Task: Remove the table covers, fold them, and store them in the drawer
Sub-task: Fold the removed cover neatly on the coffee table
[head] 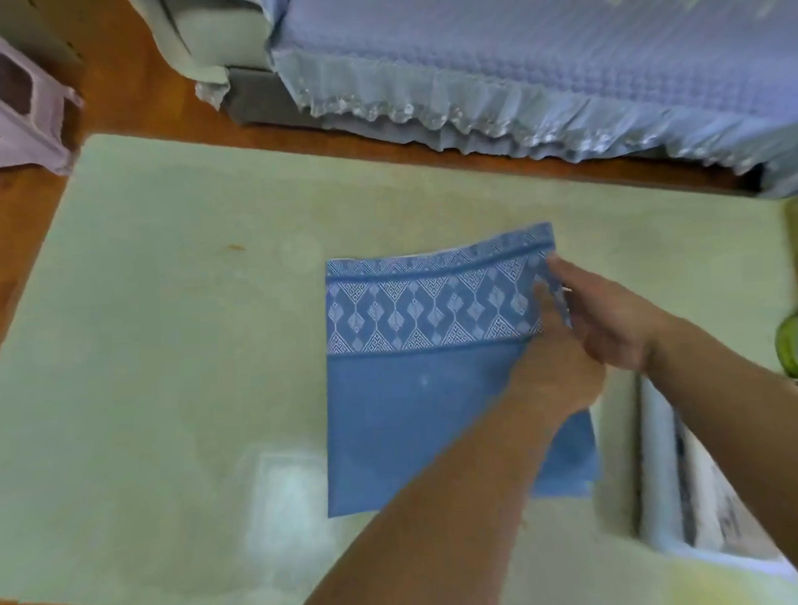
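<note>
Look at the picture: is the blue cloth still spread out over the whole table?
No: the blue cloth lies folded into a small rectangle on the table, and both hands grip its right edge.

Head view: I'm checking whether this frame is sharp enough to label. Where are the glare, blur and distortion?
Head view: a pale glare patch sits on the table top left of the folded blue cover; the right-edge items and both hands, left hand and right hand, are motion-smeared; the wide-angle lens bows the table edges.
</note>
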A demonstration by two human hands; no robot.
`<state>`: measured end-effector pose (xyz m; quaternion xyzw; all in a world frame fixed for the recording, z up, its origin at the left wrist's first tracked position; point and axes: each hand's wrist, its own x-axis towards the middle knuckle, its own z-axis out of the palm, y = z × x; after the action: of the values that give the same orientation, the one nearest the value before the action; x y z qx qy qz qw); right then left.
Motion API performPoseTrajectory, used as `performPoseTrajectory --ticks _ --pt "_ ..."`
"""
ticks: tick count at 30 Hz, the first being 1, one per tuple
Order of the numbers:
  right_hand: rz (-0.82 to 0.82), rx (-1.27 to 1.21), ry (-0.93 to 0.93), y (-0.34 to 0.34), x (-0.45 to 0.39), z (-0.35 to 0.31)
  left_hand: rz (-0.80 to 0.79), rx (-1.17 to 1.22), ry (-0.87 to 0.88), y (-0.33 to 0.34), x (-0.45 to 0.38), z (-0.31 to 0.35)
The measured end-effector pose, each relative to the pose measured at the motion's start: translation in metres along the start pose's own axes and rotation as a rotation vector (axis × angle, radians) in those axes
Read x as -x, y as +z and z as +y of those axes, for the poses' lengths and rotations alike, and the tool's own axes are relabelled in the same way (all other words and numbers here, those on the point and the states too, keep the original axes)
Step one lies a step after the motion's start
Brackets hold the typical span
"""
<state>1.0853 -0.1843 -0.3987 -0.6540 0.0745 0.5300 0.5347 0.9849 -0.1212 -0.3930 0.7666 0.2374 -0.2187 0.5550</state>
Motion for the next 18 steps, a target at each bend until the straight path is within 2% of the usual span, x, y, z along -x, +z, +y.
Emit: performPoseTrajectory --ticks 2,3,6,7,8,10,13,18 --pt "0.225 0.224 -0.017 -0.01 -0.03 0.032 -0.026 -0.028 -0.012 0.019 -0.009 -0.025" --pt "0.333 0.277 -0.038 -0.013 -0.045 0.046 0.056 -0.059 0.01 0.019 -0.008 -0.044" --pt "0.616 0.453 -0.082 -0.013 -0.072 0.064 0.516 -0.298 0.093 -0.004 0.005 -0.125" --pt "0.658 0.512 -0.079 -0.012 -0.073 0.065 0.641 -0.423 0.112 -0.018 0.009 -0.154" --pt "0.673 0.545 -0.076 -0.012 -0.074 0.066 0.697 -0.549 0.099 -0.032 0.014 -0.179" --pt "0.672 0.51 -0.036 -0.015 -0.075 0.067 0.658 -0.733 0.049 -0.056 0.02 -0.215" --pt "0.646 0.445 0.059 -0.022 -0.079 0.062 0.558 -0.889 0.079 -0.073 0.017 -0.234" --pt "0.706 0.518 0.115 -0.019 -0.08 0.058 0.572 -0.947 0.074 -0.078 0.013 -0.23"
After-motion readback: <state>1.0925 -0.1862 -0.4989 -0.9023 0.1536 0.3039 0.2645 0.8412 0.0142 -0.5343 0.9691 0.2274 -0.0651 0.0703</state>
